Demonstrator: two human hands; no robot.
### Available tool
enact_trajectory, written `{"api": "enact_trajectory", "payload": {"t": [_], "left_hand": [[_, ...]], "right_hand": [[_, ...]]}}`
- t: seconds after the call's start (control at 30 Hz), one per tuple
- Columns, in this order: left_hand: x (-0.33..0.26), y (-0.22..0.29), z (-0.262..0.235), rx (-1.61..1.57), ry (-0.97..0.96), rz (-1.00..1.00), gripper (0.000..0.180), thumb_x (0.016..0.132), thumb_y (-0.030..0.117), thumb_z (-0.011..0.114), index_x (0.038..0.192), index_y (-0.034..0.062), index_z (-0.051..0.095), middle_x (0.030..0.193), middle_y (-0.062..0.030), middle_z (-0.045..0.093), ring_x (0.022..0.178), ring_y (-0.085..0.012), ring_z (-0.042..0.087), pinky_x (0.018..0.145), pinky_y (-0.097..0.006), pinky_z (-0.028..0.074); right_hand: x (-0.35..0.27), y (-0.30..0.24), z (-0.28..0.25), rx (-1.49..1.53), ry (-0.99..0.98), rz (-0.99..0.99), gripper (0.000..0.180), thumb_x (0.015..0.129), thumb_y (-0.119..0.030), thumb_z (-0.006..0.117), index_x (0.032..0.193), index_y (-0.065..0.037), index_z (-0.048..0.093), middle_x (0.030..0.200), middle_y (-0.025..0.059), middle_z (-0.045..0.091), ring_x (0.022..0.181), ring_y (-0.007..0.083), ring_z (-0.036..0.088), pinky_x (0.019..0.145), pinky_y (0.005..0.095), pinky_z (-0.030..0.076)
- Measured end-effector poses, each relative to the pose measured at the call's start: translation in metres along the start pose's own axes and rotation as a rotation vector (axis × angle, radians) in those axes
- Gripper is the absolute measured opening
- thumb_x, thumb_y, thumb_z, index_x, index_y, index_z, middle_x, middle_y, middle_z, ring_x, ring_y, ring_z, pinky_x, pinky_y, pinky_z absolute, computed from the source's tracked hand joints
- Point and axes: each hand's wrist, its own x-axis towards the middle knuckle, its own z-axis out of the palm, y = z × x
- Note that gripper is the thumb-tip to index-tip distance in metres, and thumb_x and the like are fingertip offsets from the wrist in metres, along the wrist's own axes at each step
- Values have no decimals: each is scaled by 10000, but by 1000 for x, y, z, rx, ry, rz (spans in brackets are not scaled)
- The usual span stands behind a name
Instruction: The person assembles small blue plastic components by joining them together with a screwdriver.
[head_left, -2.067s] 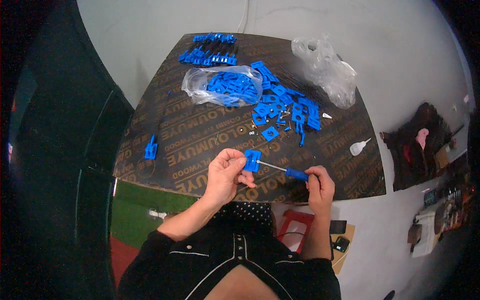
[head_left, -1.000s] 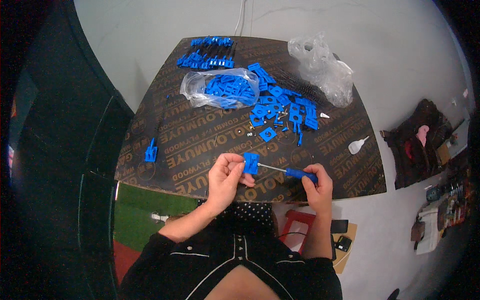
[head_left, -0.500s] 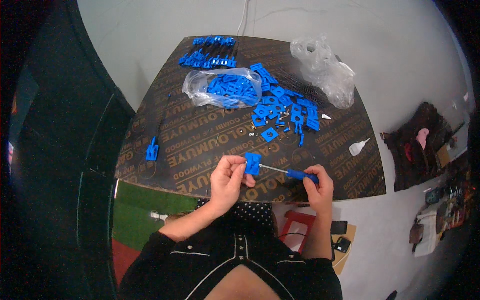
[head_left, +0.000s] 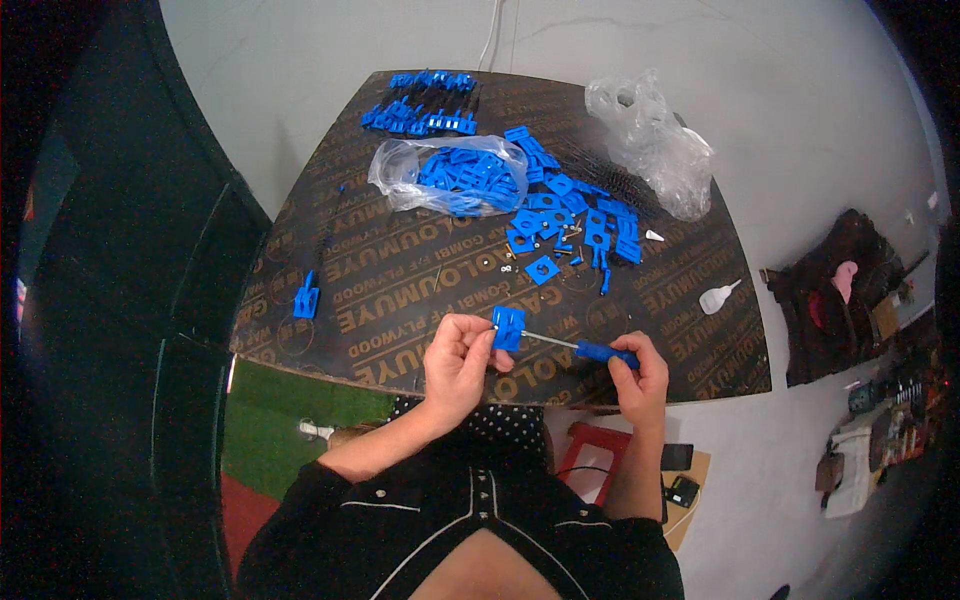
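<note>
Between the fingers of my left hand (head_left: pixel 462 362) is a small blue plastic part (head_left: pixel 508 328), held up above the near side of the dark table. My right hand (head_left: pixel 641 378) grips the blue handle of a screwdriver (head_left: pixel 606 352). Its metal shaft runs left, and the tip meets the right side of the blue part; the exact contact point is too small to make out. Beyond my hands lie loose blue plates (head_left: pixel 542 269) with round holes, among scattered small screws and metal bits (head_left: pixel 507 268).
A clear bag (head_left: pixel 398 180) of blue parts lies mid-table. Behind it are rows of blue pieces with black strands (head_left: pixel 420 105). An empty crumpled bag (head_left: pixel 650 140) sits far right, near a white dropper bottle (head_left: pixel 717 296). One blue piece (head_left: pixel 307 297) lies alone at left.
Hardly anything differs. The blue part in my left hand has turned slightly, while the screwdriver stays against it. The whole view has shifted a little.
</note>
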Motion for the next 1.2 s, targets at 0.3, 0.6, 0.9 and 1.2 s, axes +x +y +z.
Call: {"api": "enact_trajectory", "payload": {"t": [0.3,0.6,0.9,1.2], "left_hand": [[-2,2,1,23,3,7,80,943,12,433,1012,-28,440,746,-97,596,642,-119,607,604,-234,510],[-3,-2,0,26,1,19,92,941,3,432,1028,-25,426,764,-99,595,645,-124,610,605,-236,511],[-4,0,-1,-25,-17,19,82,938,-2,434,1015,-21,412,767,-107,597,659,-140,627,616,-246,526],[-5,-1,-1,15,-32,47,68,944,8,432,1002,-26,427,756,-104,603,653,-129,623,617,-241,527]], "right_hand": [[-1,4,0,26,-5,-34,148,750,-39,591,889,-5,552,781,84,536,677,176,519,620,273,411],[-2,4,-1,29,-6,-25,156,741,-27,590,890,-2,553,785,90,538,679,183,520,622,272,411],[-1,1,-1,5,-9,-28,153,746,-45,591,889,-5,554,784,90,539,681,186,524,622,279,412],[-1,-1,-1,7,-9,-45,156,750,-55,597,892,-8,553,774,87,531,671,182,515,613,276,404]]}}
